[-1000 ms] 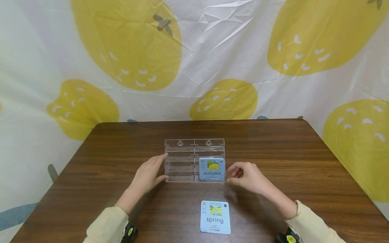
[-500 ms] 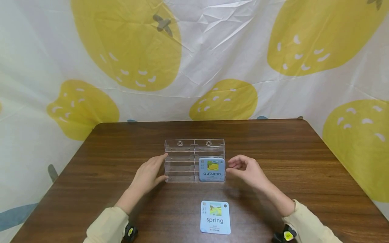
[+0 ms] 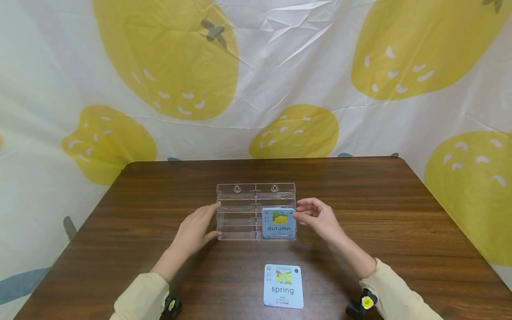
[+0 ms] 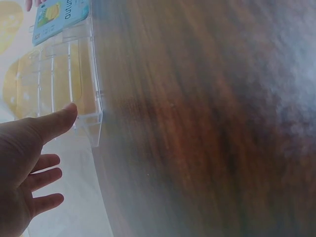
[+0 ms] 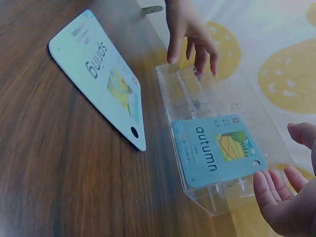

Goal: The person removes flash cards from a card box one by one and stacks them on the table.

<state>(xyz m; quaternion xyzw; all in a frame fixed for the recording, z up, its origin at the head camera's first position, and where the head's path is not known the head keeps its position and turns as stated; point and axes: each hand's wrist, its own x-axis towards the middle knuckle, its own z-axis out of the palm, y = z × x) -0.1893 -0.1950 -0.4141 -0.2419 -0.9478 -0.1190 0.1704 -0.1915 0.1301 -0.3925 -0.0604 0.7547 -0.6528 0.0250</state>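
A clear plastic card rack [image 3: 237, 235] with stepped pockets in two columns stands on the table. In its front right pocket, a blue square card marked "autumn" [image 3: 279, 224] leans back, a hole at its upper right corner. My left hand [image 3: 196, 231] touches the rack's left side with thumb and fingertips spread apart. At the autumn card's upper right edge is my right hand [image 3: 324, 222], with fingertips right by the corner hole in the right wrist view and a gap between thumb and fingers. Flat on the table, nearer me, lies a "spring" card [image 3: 283, 293].
The brown wooden table [image 3: 160, 195] has rounded far corners. Behind it hangs a white cloth [image 3: 256, 75] printed with large yellow fruit.
My right hand has moved up and left, from beside the rack's lower right side to the autumn card's upper right corner. The left hand, rack and both cards stay where they were.
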